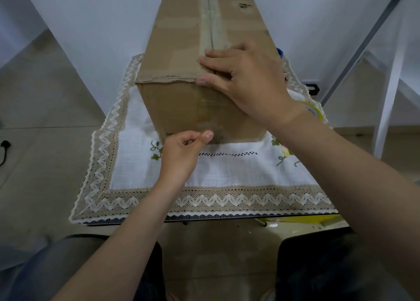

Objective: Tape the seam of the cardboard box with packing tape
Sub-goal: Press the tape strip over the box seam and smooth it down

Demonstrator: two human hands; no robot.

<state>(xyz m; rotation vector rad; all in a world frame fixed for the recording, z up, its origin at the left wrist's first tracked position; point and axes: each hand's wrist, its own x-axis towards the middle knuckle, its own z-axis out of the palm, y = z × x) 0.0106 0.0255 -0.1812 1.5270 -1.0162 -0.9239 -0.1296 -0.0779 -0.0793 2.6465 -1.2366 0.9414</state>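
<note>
In the frame's centre, the right hand (247, 77) presses flat on the cardboard box (181, 50); the left hand (184, 150) pinches tape (210, 125) below.

I sit at a small counter (141, 221) draped in a white cloth (227, 171) with a lace zigzag border and embroidered sprigs. Its dark front edge shows under the lace. Past the far edge rises a plain white wall (102, 16) in soft, even light. Beige floor tiles (45, 109) spread off the left edge, where a black plug (5, 144) and cord lie. Off the right corner stands a white frame (388, 91) with a grey diagonal brace.
</note>
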